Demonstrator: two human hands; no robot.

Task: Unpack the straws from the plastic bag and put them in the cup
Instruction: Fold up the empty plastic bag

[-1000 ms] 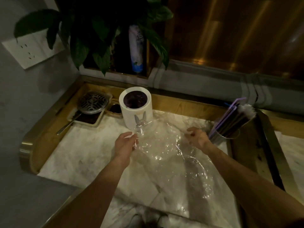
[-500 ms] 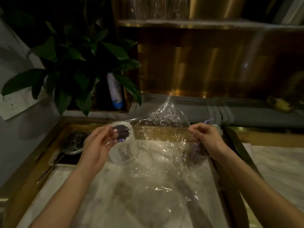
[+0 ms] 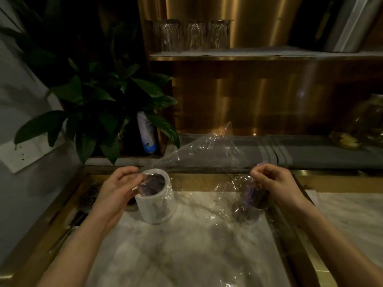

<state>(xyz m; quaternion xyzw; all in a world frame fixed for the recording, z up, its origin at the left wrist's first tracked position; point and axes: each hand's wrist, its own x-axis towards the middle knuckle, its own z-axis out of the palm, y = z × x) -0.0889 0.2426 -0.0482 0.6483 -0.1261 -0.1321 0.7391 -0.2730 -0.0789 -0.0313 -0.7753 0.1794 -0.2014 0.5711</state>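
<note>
A clear plastic bag [image 3: 207,158] is stretched in the air between my hands, its lower part draping over the marble counter [image 3: 186,245]. My left hand [image 3: 118,189] pinches its left edge in front of a white cylindrical container [image 3: 155,208]. My right hand [image 3: 273,181] pinches its right edge above a metal cup [image 3: 259,201] holding purple-wrapped straws [image 3: 249,195]. Cup and straws are seen blurred through the film. The bag looks empty.
A leafy potted plant [image 3: 99,104] and a blue-white spray can [image 3: 146,133] stand at the back left. A tray with a round metal strainer [image 3: 87,201] lies left of the container. Upturned glasses [image 3: 192,34] sit on a brass shelf above.
Both hands lifted the bag off the counter and pulled it taut in the air. The head camera tilted upward, bringing the shelf and glasses into view.
</note>
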